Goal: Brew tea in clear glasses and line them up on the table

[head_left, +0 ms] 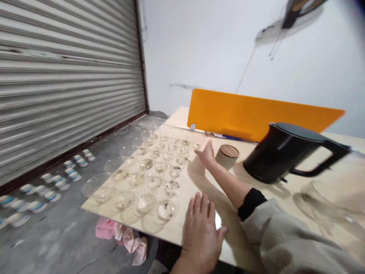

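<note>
My left hand (202,228) lies flat, fingers stretched forward and nothing held, near the front edge of the pale table (196,182). My right hand (207,155) reaches further across, fingers out and thumb apart, also with nothing in it. Left of both hands stand several rows of clear glass cups (166,210); small dark bits show in the bottoms of many. A canister with a brown lid (229,151) stands just right of my right hand. Beyond my right forearm is a black electric kettle (281,152). Whether my right palm touches the tabletop I cannot tell.
An orange divider panel (242,114) rises along the back of the table. At the right sits a clear glass vessel (322,201). Several white tubs with blue labels (58,182) stand on the floor, before a roller shutter (71,64). Pink cloth (125,236) shows below the table edge.
</note>
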Available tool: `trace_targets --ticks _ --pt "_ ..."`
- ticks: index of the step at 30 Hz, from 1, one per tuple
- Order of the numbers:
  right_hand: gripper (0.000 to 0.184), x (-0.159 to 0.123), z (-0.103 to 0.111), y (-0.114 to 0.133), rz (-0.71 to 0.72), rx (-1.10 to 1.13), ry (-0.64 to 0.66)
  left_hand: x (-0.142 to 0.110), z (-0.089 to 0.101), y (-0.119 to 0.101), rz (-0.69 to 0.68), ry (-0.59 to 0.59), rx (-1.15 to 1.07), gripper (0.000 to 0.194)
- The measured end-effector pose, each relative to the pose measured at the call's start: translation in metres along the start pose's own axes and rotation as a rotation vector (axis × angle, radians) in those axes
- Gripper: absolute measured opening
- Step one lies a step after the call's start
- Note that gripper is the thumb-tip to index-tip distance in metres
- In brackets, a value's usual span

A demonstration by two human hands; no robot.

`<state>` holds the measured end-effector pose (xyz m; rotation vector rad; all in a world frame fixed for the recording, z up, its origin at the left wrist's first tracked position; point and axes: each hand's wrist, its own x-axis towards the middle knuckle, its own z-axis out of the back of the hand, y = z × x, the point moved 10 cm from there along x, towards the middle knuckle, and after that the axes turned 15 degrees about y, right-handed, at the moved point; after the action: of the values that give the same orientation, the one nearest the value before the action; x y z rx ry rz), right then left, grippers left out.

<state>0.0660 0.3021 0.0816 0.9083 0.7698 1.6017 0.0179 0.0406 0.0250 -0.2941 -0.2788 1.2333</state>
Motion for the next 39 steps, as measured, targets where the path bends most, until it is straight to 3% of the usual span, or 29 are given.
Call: trace_targets --ticks 1,4,7,9,14,15,17,20,25,28,39 --pt "0.108 -0.022 0.005 0.002 -0.013 -0.022 -0.007 -0.002 0.001 -0.001 -0.005 -0.017 0.015 0.074" --pt "0.096 -0.106 0.016 0.025 0.131 -0.074 0.161 -0.006 0.003 -0.003 -0.029 -0.048 0.071 0.068" --pt "0.072 -0.204 0.056 0.039 0.237 -0.087 0.286 -0.010 0.004 -0.006 -0.070 -0.081 0.116 0.061" --pt "0.055 -0.260 0.112 0.027 0.156 -0.177 0.226 -0.011 0.002 -0.008 -0.092 -0.084 0.159 0.059" --pt "0.044 -0.383 0.314 -0.014 -0.183 -0.439 -0.327 -0.016 -0.004 -0.013 -0.164 -0.108 0.213 0.058" --pt "0.042 -0.405 0.347 -0.018 -0.251 -0.524 -0.426 -0.016 -0.005 -0.013 -0.169 -0.107 0.214 0.057" --pt "0.036 -0.434 0.387 -0.024 -0.345 -0.669 -0.507 -0.015 -0.007 -0.012 -0.169 -0.101 0.216 0.056" --pt "0.036 -0.436 0.394 -0.043 -0.388 -0.775 -0.387 -0.014 -0.010 -0.011 -0.172 -0.085 0.235 0.056" --pt "0.040 -0.396 0.354 -0.056 -0.198 -1.077 -0.197 -0.015 -0.011 -0.010 -0.186 -0.080 0.257 0.057" --pt "0.036 -0.377 0.341 -0.067 -0.183 -1.212 -0.095 -0.016 -0.012 -0.008 -0.183 -0.083 0.255 0.058" --pt "0.033 -0.368 0.336 -0.074 -0.250 -1.336 0.054 -0.015 -0.013 -0.006 -0.181 -0.073 0.274 0.060"
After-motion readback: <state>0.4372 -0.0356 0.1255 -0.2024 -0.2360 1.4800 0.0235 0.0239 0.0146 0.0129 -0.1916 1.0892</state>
